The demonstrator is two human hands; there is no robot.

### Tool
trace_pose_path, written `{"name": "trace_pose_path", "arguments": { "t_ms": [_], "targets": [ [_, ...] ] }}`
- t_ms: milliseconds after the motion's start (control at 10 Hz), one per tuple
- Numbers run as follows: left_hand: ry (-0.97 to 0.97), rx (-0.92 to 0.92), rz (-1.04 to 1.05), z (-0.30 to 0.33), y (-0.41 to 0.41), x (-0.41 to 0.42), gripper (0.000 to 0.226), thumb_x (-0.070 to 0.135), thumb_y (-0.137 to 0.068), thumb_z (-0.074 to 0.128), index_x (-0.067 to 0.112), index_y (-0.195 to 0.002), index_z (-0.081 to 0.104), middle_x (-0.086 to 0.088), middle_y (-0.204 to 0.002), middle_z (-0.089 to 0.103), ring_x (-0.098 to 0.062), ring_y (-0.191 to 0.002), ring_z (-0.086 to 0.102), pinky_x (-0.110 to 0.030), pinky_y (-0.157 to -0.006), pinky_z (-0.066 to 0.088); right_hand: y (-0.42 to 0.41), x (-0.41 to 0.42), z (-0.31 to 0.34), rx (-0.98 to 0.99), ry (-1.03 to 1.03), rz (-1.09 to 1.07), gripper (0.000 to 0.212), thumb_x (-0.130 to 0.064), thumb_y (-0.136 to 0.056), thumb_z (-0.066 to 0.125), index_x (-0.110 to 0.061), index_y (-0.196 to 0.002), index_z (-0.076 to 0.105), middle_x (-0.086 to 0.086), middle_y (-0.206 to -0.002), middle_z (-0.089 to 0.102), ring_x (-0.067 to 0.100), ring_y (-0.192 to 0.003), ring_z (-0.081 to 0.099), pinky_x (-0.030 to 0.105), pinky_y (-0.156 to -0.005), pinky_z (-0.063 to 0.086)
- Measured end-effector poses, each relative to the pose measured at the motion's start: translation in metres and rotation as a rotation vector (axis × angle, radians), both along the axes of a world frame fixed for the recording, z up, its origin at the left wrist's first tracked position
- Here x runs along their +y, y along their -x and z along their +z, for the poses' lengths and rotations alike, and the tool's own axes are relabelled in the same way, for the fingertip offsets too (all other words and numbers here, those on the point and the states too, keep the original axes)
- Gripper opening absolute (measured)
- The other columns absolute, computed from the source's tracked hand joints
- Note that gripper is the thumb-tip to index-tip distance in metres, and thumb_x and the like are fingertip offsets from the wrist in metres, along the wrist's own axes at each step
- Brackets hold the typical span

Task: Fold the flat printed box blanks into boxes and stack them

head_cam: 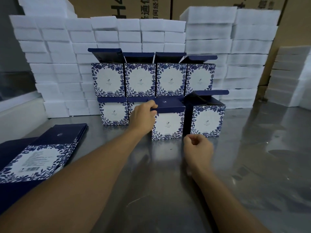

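Observation:
A folded blue-and-white floral box [168,125] stands on the steel table in front of the stack. My left hand [143,115] grips the left edge of its dark blue lid. My right hand [198,148] hovers loosely curled just below and right of this box, holding nothing. To its right stands another folded box [207,121] with its lid flap up. Behind, folded boxes form two rows: an upper row [139,79] with lids open, and a lower row [113,113] partly hidden by my hand. A pile of flat box blanks [38,158] lies at the left.
White foam blocks [55,68] are piled high behind and beside the boxes, with more at the right [242,61] and far right [289,78]. Brown cartons [134,9] stand behind them. The steel table [252,165] stretches right and toward me.

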State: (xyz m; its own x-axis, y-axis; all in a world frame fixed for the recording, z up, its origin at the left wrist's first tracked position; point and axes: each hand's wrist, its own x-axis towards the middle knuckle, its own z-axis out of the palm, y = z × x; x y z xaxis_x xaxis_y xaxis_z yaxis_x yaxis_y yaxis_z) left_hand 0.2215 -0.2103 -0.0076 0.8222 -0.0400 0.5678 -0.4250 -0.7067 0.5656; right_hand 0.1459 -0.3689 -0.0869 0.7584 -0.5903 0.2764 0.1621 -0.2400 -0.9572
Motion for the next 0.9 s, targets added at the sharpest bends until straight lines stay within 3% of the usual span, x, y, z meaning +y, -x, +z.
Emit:
{"name": "trace_pose_path", "arguments": {
  "t_ms": [100, 300, 400, 500, 600, 700, 800, 900],
  "targets": [
    [-0.001, -0.052, 0.01, 0.0, -0.008, -0.003, 0.011, 0.005, -0.094, 0.06, 0.009, -0.101, 0.068, -0.007, -0.118, 0.064, -0.027, -0.095, 0.063, -0.035, -0.08, 0.048, -0.004, 0.0, -0.002, -0.011, 0.003, 0.017, 0.009, -0.015, -0.088, 0.061, -0.02, -0.085, 0.068, -0.008, -0.069, 0.066, 0.0, -0.059, 0.056, 0.012, -0.052, 0.039],
    [0.02, -0.039, 0.035, -0.004, -0.009, -0.003, 0.023, 0.01, -0.095, 0.06, 0.016, -0.117, 0.067, -0.005, -0.112, 0.06, -0.026, -0.098, 0.062, -0.041, -0.084, 0.051, -0.009, 0.0, -0.005, 0.001, 0.007, 0.058, 0.008, -0.015, -0.088, 0.061, -0.018, -0.084, 0.067, -0.006, -0.067, 0.063, 0.008, -0.06, 0.054, 0.025, -0.06, 0.041],
    [-0.104, 0.035, 0.05, -0.023, 0.006, 0.0, 0.065, 0.019, -0.097, 0.06, 0.033, -0.152, 0.028, -0.003, -0.144, 0.047, -0.025, -0.119, 0.056, -0.046, -0.096, 0.049, -0.007, -0.001, -0.004, -0.007, -0.006, 0.065, 0.008, -0.015, -0.087, 0.061, -0.018, -0.082, 0.067, -0.003, -0.067, 0.064, 0.01, -0.059, 0.055, 0.025, -0.058, 0.042],
    [0.038, 0.184, 0.103, -0.059, 0.032, 0.008, 0.1, 0.027, -0.093, 0.066, 0.035, -0.154, -0.013, -0.006, -0.159, 0.028, -0.032, -0.133, 0.045, -0.047, -0.104, 0.04, -0.004, -0.002, -0.003, -0.006, -0.03, 0.111, 0.009, -0.015, -0.088, 0.06, -0.018, -0.081, 0.065, 0.004, -0.071, 0.068, 0.018, -0.063, 0.059, 0.03, -0.062, 0.049],
    [0.05, 0.273, 0.169, -0.075, 0.046, 0.025, 0.076, 0.026, -0.093, 0.063, 0.024, -0.155, 0.02, -0.01, -0.136, 0.056, -0.032, -0.117, 0.057, -0.037, -0.097, 0.043, 0.001, -0.001, -0.005, -0.017, -0.044, 0.149, 0.009, -0.018, -0.087, 0.06, -0.019, -0.08, 0.065, 0.007, -0.072, 0.068, 0.024, -0.058, 0.056, 0.036, -0.055, 0.046],
    [0.048, 0.249, 0.125, -0.077, 0.064, 0.043, 0.013, 0.017, -0.09, 0.065, 0.015, -0.102, 0.071, -0.003, -0.096, 0.071, -0.024, -0.098, 0.065, -0.03, -0.085, 0.048, 0.008, 0.001, -0.001, -0.03, -0.07, 0.153, 0.013, -0.013, -0.089, 0.062, -0.018, -0.077, 0.065, 0.004, -0.067, 0.065, 0.019, -0.059, 0.057, 0.031, -0.057, 0.047],
    [0.107, 0.226, 0.104, -0.077, 0.087, 0.063, 0.019, 0.014, -0.089, 0.066, 0.025, -0.073, 0.068, 0.007, -0.077, 0.068, -0.012, -0.078, 0.063, -0.023, -0.073, 0.045, 0.016, 0.003, 0.001, -0.029, -0.076, 0.183, 0.016, -0.005, -0.089, 0.061, -0.014, -0.077, 0.065, 0.002, -0.062, 0.064, 0.01, -0.053, 0.056, 0.022, -0.05, 0.047],
    [0.187, 0.235, 0.143, -0.076, 0.108, 0.078, 0.017, 0.016, -0.09, 0.066, 0.024, -0.075, 0.07, 0.007, -0.077, 0.07, -0.012, -0.078, 0.064, -0.022, -0.073, 0.044, 0.031, 0.007, -0.001, -0.004, -0.042, 0.263, 0.015, 0.0, -0.09, 0.058, -0.01, -0.079, 0.065, 0.001, -0.062, 0.063, 0.008, -0.051, 0.055, 0.019, -0.048, 0.045]
  ]
}}
